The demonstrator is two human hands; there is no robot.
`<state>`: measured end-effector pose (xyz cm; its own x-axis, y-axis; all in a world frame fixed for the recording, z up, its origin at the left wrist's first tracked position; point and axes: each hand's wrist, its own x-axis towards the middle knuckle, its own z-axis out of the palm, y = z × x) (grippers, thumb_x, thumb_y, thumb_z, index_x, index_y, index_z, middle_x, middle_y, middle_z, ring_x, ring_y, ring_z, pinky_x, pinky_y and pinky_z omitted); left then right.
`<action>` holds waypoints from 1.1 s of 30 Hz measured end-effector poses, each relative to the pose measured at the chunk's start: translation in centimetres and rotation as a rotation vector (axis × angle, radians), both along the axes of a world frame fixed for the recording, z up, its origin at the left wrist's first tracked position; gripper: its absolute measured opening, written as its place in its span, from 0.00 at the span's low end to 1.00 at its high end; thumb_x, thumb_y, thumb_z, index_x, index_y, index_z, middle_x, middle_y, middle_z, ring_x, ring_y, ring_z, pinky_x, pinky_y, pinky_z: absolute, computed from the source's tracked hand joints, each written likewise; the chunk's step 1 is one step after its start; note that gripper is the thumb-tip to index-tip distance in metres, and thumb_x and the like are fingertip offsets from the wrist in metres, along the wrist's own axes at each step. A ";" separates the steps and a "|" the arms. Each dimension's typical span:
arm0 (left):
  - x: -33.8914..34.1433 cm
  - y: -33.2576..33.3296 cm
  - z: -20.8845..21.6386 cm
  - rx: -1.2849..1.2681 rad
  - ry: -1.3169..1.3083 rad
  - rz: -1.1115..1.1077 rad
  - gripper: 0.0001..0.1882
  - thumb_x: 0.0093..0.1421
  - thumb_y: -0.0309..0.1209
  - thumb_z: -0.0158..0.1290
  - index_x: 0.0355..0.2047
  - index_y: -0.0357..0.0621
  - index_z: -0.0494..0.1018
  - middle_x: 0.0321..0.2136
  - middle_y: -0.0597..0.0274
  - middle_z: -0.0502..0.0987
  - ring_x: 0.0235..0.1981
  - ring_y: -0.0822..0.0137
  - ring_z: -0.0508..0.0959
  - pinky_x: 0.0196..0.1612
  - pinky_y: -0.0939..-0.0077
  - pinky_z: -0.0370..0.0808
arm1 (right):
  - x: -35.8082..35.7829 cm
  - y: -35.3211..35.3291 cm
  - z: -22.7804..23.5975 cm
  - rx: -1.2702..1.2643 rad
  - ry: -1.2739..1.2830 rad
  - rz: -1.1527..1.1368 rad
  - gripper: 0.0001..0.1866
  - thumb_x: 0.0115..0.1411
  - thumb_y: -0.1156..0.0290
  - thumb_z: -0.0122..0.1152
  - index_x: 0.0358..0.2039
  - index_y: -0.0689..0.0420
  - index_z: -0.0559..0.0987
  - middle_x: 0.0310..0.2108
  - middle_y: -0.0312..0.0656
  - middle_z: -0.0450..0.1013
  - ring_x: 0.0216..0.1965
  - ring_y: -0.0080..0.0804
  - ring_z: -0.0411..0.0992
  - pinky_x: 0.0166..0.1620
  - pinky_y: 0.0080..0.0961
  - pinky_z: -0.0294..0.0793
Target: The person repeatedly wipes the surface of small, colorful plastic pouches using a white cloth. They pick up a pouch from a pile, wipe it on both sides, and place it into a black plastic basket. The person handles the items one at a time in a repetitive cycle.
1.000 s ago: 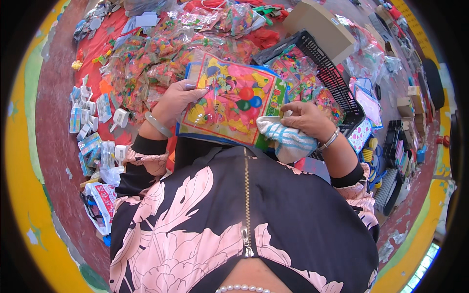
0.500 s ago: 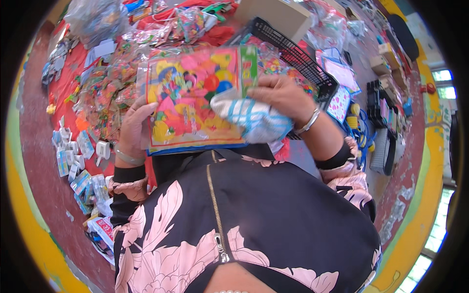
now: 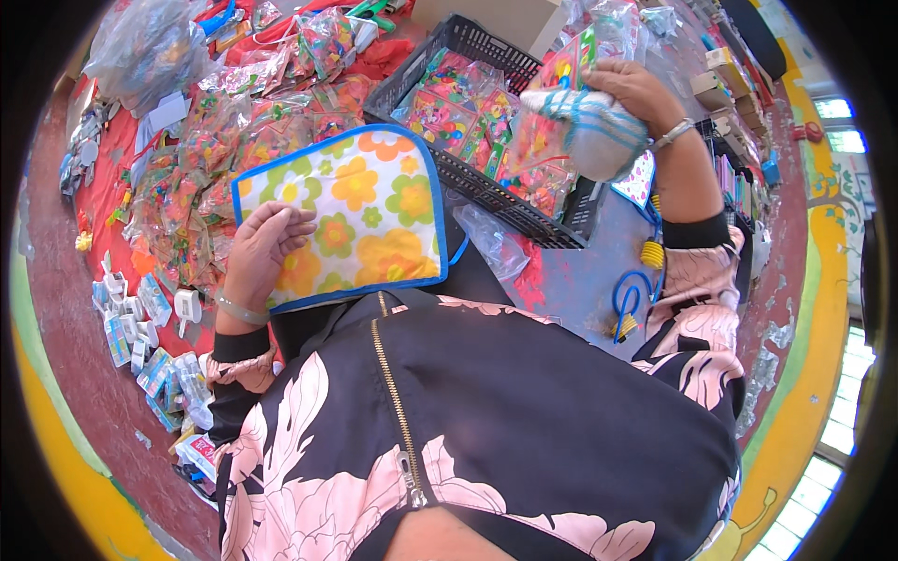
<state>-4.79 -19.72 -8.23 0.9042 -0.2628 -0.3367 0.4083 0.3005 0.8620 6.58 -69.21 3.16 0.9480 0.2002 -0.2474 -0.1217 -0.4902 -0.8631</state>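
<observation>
My right hand (image 3: pixel 636 98) is closed on a white cloth with blue checks (image 3: pixel 608 136) and a flat plastic packet of colourful balloon-like pieces (image 3: pixel 543 131). It holds both above the right part of a black plastic crate (image 3: pixel 458 178). Across my lap lies a flowered cloth mat (image 3: pixel 374 224) with blue edging. My left hand (image 3: pixel 267 243) is over the mat's left side, its fingers curled together with nothing visible in them. Similar bright packets (image 3: pixel 458 112) lie inside the crate.
Piles of clear bags with colourful pieces (image 3: pixel 206 168) cover a red sheet on the left. White plugs and small boxes (image 3: pixel 140 309) lie nearer on that side. Blue tubing with yellow ends (image 3: pixel 631 304) is on the floor at right. A cardboard box (image 3: pixel 486 23) stands beyond the crate.
The packet has moved from my lap to the right over the crate, with the checked cloth in my right hand. My left hand has let go of it, and the flowered mat is uncovered.
</observation>
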 end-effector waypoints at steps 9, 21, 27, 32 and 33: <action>-0.6 0.1 -0.4 0.033 0.004 0.083 0.08 0.65 0.28 0.42 0.40 0.39 0.70 0.39 0.53 0.77 0.38 0.67 0.79 0.38 0.81 0.75 | 2.1 -7.1 -15.4 -0.373 0.147 -0.129 0.13 0.54 0.69 0.58 0.41 0.51 0.79 0.35 0.40 0.76 0.35 0.35 0.74 0.39 0.26 0.74; 0.1 -0.3 -0.5 0.034 -0.002 0.070 0.08 0.65 0.27 0.42 0.39 0.38 0.70 0.38 0.53 0.77 0.37 0.67 0.78 0.38 0.81 0.75 | -11.5 -16.5 -30.0 -1.115 0.718 0.074 0.21 0.53 0.58 0.51 0.41 0.60 0.78 0.48 0.52 0.70 0.51 0.48 0.69 0.52 0.36 0.68; -0.9 -0.4 -0.6 0.056 -0.028 0.132 0.09 0.65 0.27 0.43 0.41 0.37 0.69 0.37 0.55 0.76 0.37 0.67 0.77 0.41 0.77 0.74 | -4.8 -9.9 -23.2 -0.853 0.264 -0.141 0.22 0.52 0.51 0.54 0.26 0.61 0.80 0.30 0.51 0.76 0.33 0.44 0.75 0.36 0.35 0.71; -0.6 -0.5 -0.6 0.017 -0.088 0.043 0.10 0.64 0.31 0.46 0.39 0.37 0.70 0.37 0.57 0.77 0.38 0.68 0.78 0.42 0.77 0.75 | -2.9 7.4 -6.0 0.000 -0.350 -0.278 0.13 0.60 0.67 0.58 0.42 0.61 0.78 0.30 0.32 0.74 0.30 0.18 0.69 0.33 0.16 0.68; -0.6 -0.5 -0.6 0.048 -0.082 0.036 0.10 0.64 0.31 0.46 0.39 0.37 0.70 0.37 0.57 0.77 0.38 0.69 0.78 0.42 0.77 0.75 | -3.4 11.0 -3.6 0.166 -0.395 -0.280 0.13 0.59 0.71 0.58 0.43 0.61 0.77 0.30 0.32 0.74 0.30 0.17 0.68 0.33 0.14 0.67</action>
<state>-5.42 -20.19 -8.85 0.9380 -0.2145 -0.2723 0.3250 0.2712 0.9060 3.22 -58.19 -0.41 0.9856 -0.0685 0.1545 0.1227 -0.3383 -0.9330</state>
